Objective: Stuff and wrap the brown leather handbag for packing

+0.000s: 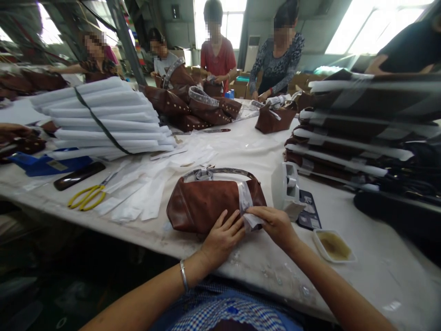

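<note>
A workshop with a bright window (234, 25) at the back holds a long table (250, 149) under a pale, wrinkled cover. Across it a co-worker in a red top (218, 57) and another in a patterned top (275, 59) stand beyond a heap of studded brown bags (206, 110).

The brown handbag (203, 204) lies at the table's near edge, directly ahead of the person, its long axis running from left to right across the body and its wrapped handle (234, 171) along the far side. A white strip (245, 195) crosses that axis near the bag's right end, coming down the front face.

The left hand (222, 236) rests on the lower front, just left of the strip, its fingers stretched out and slightly apart, pressed to the bag rather than gripping it. The right hand (274, 223) is the nearer one to the strip's lower end and comes in from the right; its thumb and fingers are pinched together on that end.

Left of the bag lie yellow-handled scissors (87, 196) and a spread of loose white strips (138, 197); on the right, beyond the right hand, stands a white tape dispenser (288, 188), with a shallow dish (318, 247) nearer the person.
</note>
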Action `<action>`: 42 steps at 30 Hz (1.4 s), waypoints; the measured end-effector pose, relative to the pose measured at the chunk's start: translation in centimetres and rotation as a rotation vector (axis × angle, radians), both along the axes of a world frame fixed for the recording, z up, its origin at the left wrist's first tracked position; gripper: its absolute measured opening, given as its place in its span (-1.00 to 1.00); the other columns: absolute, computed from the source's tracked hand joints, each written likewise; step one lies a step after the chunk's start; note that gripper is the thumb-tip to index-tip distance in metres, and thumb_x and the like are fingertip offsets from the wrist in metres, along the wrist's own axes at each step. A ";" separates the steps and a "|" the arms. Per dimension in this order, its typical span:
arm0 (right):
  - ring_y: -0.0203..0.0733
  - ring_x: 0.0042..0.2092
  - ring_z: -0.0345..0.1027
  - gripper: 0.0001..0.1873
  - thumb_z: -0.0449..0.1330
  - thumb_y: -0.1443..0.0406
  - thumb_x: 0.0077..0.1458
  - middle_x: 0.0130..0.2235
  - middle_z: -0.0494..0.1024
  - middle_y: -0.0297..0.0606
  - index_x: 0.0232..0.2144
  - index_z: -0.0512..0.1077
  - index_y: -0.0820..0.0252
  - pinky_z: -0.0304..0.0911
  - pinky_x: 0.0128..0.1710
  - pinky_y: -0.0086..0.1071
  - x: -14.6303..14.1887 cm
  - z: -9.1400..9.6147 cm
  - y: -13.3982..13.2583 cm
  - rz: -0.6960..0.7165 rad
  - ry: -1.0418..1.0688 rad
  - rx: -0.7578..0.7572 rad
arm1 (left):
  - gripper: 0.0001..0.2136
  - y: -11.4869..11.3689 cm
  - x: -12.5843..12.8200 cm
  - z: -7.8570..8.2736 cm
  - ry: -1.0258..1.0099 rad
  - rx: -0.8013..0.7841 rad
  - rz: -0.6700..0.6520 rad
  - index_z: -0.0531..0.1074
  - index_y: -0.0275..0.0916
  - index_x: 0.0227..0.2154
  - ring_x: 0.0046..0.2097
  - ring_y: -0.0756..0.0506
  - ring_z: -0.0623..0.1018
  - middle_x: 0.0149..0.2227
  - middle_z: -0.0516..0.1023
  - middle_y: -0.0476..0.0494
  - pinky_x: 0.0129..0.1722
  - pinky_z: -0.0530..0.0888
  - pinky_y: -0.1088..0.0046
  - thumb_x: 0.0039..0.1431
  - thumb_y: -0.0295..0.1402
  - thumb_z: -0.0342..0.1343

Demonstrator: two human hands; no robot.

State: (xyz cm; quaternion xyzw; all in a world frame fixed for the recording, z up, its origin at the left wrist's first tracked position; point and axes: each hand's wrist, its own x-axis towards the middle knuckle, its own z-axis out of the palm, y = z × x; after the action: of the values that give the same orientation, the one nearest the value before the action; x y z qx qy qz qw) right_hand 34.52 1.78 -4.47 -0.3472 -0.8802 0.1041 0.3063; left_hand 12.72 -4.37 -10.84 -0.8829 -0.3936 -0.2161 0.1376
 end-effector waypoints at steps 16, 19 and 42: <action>-0.20 -0.21 0.45 -0.68 0.09 0.48 0.10 -0.06 0.49 -0.23 -0.25 0.57 0.05 0.43 -0.20 -0.33 -0.8 -0.8 1.8 -0.064 -0.041 -0.015 | -0.57 -0.6 -0.1 0.0 -0.222 -0.008 -0.054 0.35 -0.31 0.17 0.16 -0.14 0.46 0.16 0.47 -0.22 0.18 0.45 0.25 0.29 -0.57 -0.14; -0.19 -0.21 0.45 -0.67 0.07 0.46 0.14 -0.14 0.52 -0.22 -0.20 0.57 0.07 0.42 -0.22 -0.35 -0.6 -0.4 1.4 -0.016 -0.019 0.050 | -0.57 -0.7 0.1 0.0 -0.224 -0.036 -0.030 0.31 -0.28 0.21 0.15 -0.14 0.47 0.15 0.46 -0.25 0.17 0.46 0.25 0.30 -0.53 -0.09; -0.17 -0.17 0.58 -0.65 -0.02 0.45 0.22 -0.16 0.66 -0.16 0.01 0.35 0.13 0.48 -0.12 -0.37 0.7 -2.5 -3.6 -0.055 0.077 0.215 | -0.52 -0.6 -0.5 1.4 -0.298 -0.241 -0.087 0.25 -0.24 0.24 0.13 -0.09 0.44 0.19 0.44 -0.17 0.12 0.41 0.31 0.25 -0.53 -0.07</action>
State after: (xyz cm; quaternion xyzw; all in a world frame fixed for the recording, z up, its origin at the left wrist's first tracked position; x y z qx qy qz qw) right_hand 35.21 -1.82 -7.02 -0.3321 -0.8640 0.0140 0.3781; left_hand 12.18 -4.95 -9.48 -0.8673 -0.3941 -0.3017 -0.0383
